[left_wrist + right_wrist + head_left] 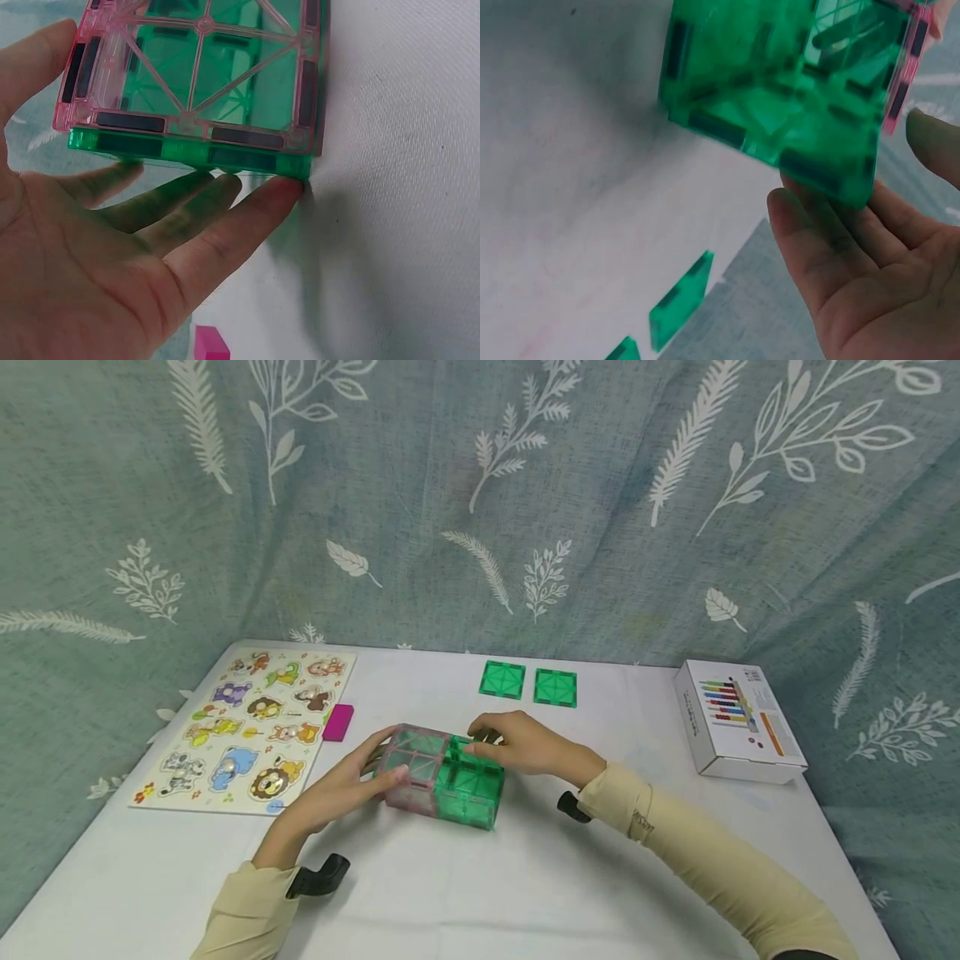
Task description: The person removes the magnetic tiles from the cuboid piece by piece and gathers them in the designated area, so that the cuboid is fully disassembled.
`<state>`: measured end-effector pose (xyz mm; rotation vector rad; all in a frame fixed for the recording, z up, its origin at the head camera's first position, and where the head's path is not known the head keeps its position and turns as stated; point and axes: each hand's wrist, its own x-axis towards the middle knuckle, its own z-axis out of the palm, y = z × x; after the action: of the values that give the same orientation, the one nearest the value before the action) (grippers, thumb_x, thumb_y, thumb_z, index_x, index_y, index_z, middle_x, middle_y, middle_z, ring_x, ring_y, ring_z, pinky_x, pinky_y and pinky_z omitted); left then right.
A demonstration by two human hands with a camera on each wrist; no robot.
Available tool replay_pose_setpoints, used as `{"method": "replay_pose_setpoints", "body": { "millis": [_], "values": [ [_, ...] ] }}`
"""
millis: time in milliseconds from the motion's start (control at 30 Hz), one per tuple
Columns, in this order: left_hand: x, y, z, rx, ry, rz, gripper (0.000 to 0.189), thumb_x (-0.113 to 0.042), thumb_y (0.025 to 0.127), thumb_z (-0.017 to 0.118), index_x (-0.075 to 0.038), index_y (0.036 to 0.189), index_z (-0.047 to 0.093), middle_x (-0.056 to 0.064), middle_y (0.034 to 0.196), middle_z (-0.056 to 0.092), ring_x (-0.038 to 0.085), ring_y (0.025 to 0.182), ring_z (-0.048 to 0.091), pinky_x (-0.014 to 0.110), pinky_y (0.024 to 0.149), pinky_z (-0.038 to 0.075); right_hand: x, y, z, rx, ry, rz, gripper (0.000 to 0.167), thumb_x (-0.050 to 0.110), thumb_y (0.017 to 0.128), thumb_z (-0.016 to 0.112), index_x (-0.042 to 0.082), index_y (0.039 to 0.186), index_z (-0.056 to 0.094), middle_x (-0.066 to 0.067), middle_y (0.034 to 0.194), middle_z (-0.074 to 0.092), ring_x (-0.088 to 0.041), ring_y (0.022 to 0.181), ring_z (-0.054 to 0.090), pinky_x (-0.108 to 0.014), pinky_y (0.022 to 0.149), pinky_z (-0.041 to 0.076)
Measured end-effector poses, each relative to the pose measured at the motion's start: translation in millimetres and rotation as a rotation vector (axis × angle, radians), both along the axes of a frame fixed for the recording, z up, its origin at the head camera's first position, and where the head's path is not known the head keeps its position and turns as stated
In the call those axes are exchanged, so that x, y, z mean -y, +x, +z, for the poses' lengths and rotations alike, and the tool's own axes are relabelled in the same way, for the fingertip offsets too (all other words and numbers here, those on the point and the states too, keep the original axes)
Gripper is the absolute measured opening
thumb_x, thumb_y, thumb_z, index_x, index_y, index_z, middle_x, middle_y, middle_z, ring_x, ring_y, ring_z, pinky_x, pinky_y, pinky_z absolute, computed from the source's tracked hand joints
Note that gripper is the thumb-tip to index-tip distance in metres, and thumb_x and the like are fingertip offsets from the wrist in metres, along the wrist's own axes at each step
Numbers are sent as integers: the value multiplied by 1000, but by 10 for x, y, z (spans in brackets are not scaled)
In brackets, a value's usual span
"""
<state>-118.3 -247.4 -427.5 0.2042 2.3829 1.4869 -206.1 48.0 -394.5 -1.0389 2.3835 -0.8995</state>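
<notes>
A box built of see-through magnetic tiles stands on the table, pink on its left half and green on its right. My left hand holds the pink end, the thumb over its top and the fingers along the left side. In the left wrist view, those fingertips touch a green tile edge beside the pink tile. My right hand is around the far right top of the green half. The right wrist view has its fingertips at the green tile's edge, the thumb near a pink edge.
Two loose green square tiles lie behind the box. An animal peg puzzle board is on the left, with a magenta block against its right edge. A white printed carton stands at the right. A leaf-patterned curtain hangs behind the table.
</notes>
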Motion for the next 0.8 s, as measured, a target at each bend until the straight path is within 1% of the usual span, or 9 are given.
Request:
{"method": "replay_pose_setpoints", "body": {
  "millis": [133,233,400,567,633,700,800],
  "values": [
    [-8,-2,6,1,3,1,79,-37,101,59,-20,162,14,20,167,19,48,151,24,65,115,32,47,33,-7,-21,25,24,40,34,101,61,10,132,61,-7,127,69,-20,115,66,-38,98,54],
    [-8,-4,19,-4,-7,-3,79,-37,101,59,-19,162,13,21,166,20,49,150,25,64,114,34,86,27,-13,-41,35,45,42,33,100,62,8,133,61,-10,128,69,-22,117,66,-39,97,54],
    [-10,-7,26,6,-5,-1,79,-38,101,59,-19,162,13,21,166,20,48,151,25,64,114,34,159,-4,-23,-34,52,67,40,32,100,64,7,131,63,-8,125,71,-20,114,67,-37,96,54],
    [-16,-16,14,14,1,0,79,-38,100,59,-20,162,13,20,166,20,48,151,25,64,114,34,209,-22,-42,-32,81,70,38,31,99,65,7,128,65,-7,124,71,-22,115,67,-39,97,54],
    [-14,-20,8,13,-1,1,79,-39,100,59,-22,162,14,19,166,20,49,150,26,63,113,35,225,-26,-47,-38,91,67,36,30,98,66,7,126,66,-7,121,72,-21,112,67,-39,95,54],
    [-7,-25,1,11,-6,0,78,-39,100,59,-22,162,14,20,166,20,49,149,28,62,112,37,245,-31,-53,-49,108,66,35,28,97,67,7,125,67,-6,117,73,-18,106,68,-35,91,53],
    [3,-28,-1,11,-11,-2,78,-39,100,59,-23,162,14,21,165,23,49,147,32,61,111,39,273,-43,-76,-58,130,73,29,25,97,68,6,119,69,-5,104,73,-13,89,64,-31,79,49]
  ]
}}
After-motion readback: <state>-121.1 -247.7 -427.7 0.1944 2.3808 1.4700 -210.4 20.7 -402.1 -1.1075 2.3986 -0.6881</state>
